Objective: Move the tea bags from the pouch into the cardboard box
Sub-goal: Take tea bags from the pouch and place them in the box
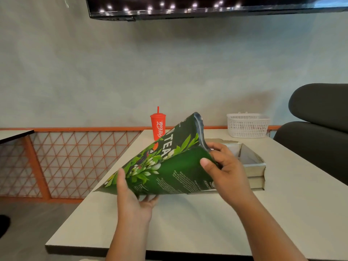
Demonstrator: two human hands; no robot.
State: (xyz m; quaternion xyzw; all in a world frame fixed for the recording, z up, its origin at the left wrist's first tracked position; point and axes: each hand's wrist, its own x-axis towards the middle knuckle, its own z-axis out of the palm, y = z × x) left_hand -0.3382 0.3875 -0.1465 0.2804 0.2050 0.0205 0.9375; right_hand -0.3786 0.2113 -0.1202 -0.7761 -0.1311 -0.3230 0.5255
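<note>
A large green tea pouch (169, 166) is held above the table, tilted, its open silver-lined mouth pointing up and right toward the cardboard box (252, 162). My left hand (131, 194) grips the pouch's lower end, thumb on the front and fingers underneath. At the mouth, my right hand (224, 166) pinches the rim, thumb on the outside and fingers over the opening. The box stands open just right of the pouch, with a divider visible inside. No tea bags show; the pouch's inside is hidden.
A red Coca-Cola cup (158, 127) with a straw stands at the table's far edge behind the pouch. A white plastic basket (247, 125) sits at the far right. A dark chair (320, 129) is right of the white table (188, 223). An orange mesh railing (75, 157) runs on the left.
</note>
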